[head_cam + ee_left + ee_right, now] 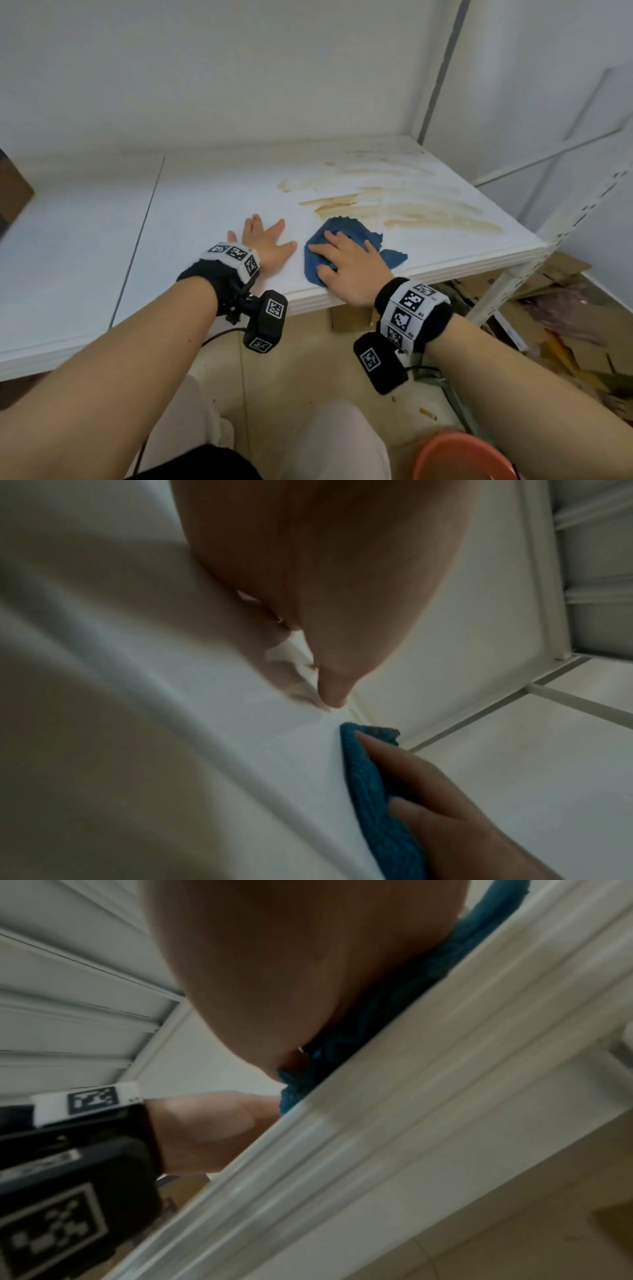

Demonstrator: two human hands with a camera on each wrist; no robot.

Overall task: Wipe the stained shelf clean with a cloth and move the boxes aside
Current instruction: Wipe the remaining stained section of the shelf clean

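Here, hands: two, both on top of the white shelf (212,205), close to its near edge.
Left hand (265,245): it lies flat on the bare shelf, palm down. Its fingers (279,228) are straight and spread apart. It holds nothing. It sits just to the left of the cloth and does not touch it.
Right hand (349,262): it lies flat on top of the cloth and presses it down onto the shelf. Its fingers (334,236) are straight and a little spread, pointing far and left.
Cloth (342,228): one, blue and crumpled. It lies on the shelf near the near edge, under the right hand. Bits of it stick out on the far side and on the right side of the hand.
Stains (404,212): many brown streaks, too smeared to count. They run across the right part of the shelf, on the far side and to the right of the cloth. The nearest streak is just beside the cloth's far edge.
Box (13,192): one brown box shows, at the far left edge of the head view, well apart from both hands.
Bucket (462,455): one orange one, on the floor at the near right.
Cardboard (555,274): flat brown pieces piled on the floor under the right end of the shelf.
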